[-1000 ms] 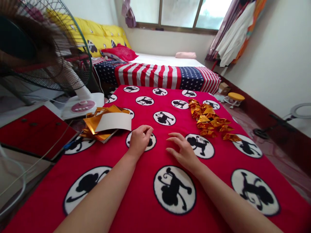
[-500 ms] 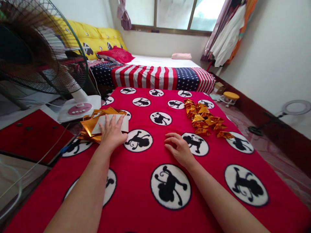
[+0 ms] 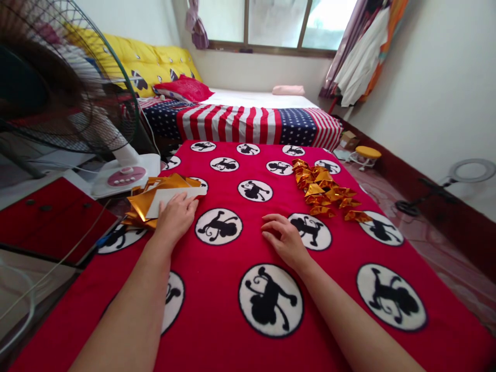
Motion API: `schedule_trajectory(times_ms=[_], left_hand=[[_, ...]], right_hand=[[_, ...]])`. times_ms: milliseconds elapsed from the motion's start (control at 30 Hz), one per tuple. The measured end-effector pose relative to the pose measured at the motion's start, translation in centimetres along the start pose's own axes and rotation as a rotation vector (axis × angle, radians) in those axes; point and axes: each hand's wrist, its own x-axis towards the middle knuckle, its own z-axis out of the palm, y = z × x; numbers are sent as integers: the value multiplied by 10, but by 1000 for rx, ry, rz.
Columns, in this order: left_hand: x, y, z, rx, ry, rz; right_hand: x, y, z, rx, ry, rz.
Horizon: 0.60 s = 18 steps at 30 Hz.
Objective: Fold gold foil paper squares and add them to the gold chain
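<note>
My left hand (image 3: pixel 176 216) is at the stack of gold foil paper (image 3: pixel 141 201) on the left. Its fingers are bent and drawn together on the near edge of the top sheet of foil paper (image 3: pixel 182 192), whose white back faces up. That sheet's right end looks slightly raised. The thumb is mostly hidden. My right hand (image 3: pixel 284 238) rests on the red cloth near the middle, with loosely curved fingers apart and nothing in them. Beyond it to the right lies a group of folded gold paper pieces (image 3: pixel 323 187).
A red cloth (image 3: pixel 209 279) with monkey circles covers the surface. On the left stands an electric fan (image 3: pixel 124 173), close to the foil stack. A bed (image 3: pixel 248 121) is beyond the far edge. A yellow stool (image 3: pixel 368 151) and a ring light (image 3: pixel 470 170) stand to the right.
My left hand has drawn slightly toward me, and its spread fingers have come together and bent on the top sheet. The sheet's right end has tilted. My right hand stays put.
</note>
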Motion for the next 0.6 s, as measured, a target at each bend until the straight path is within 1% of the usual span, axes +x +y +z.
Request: schedule_trajectory(times_ms=[100,167,267,300,367,433,500,600], left_hand=[[1,-1,-2,-68,126,-2],[0,1,-5,-134,277,23],[-4,12,-11,-280,536,105],[-5,17,-11,-336,585,140],[-7,26,-10,-414,628,222],[-8,30,-8,-420,641,277],[-8,29,-8,-403,660,280],[-5,16,-16,-357,737,229]], right_hand=[[0,1,1,-5,-1,-1],[0,2,1,-6,-3,-4],[0,2,1,-8,-4,-7],[0,2,1,-11,-3,-6],[0,1,1,-17,2,-5],[0,1,1,-22,3,-4],[-1,1,1,-23,2,-4],[-1,1,1,-22,-1,-6]])
